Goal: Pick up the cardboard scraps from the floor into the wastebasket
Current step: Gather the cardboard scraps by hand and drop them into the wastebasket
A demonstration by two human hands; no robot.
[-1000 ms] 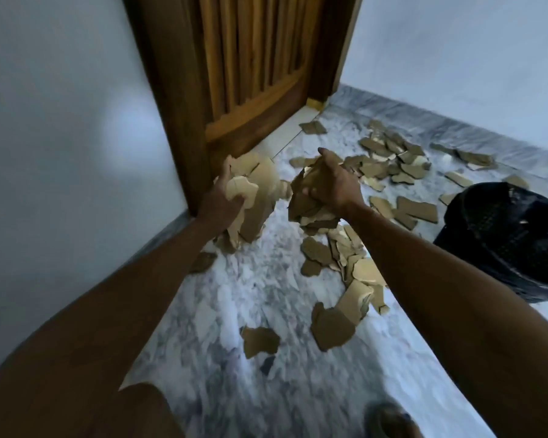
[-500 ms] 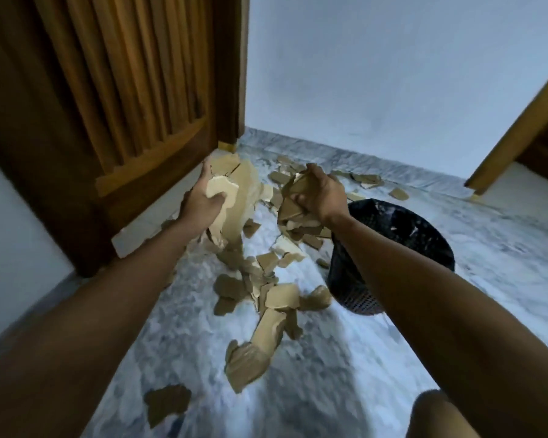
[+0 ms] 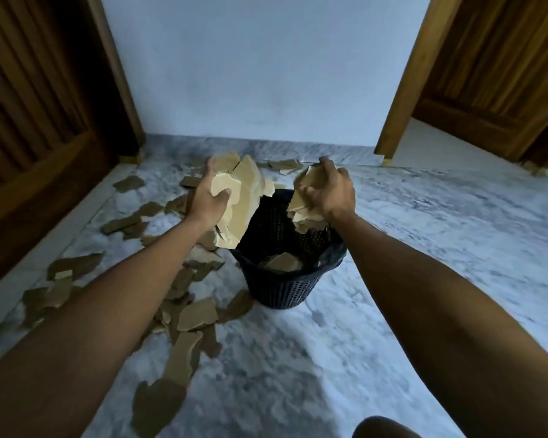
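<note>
— How far along are you?

— Not far. The marble floor point(image 3: 408, 248) is still carrying a long trail of loose cardboard scraps point(image 3: 196, 314) on my left, running from the wooden door point(image 3: 35, 128) toward me, plus a few by the far wall. The black wastebasket point(image 3: 282, 286) is standing just right of that trail, and only a few pieces are lying in its bottom.

— And your hands?

— Both are hovering over the basket's rim. My left hand point(image 3: 208, 200) is gripping a big sheaf of scraps point(image 3: 242, 197), fingers curled round it. My right hand point(image 3: 331, 191) is clutching a smaller bunch point(image 3: 304, 213), its lower pieces hanging inside the mouth.

— So what's left?

— Dropping these two loads, I'm judging, then many more handfuls.
</note>
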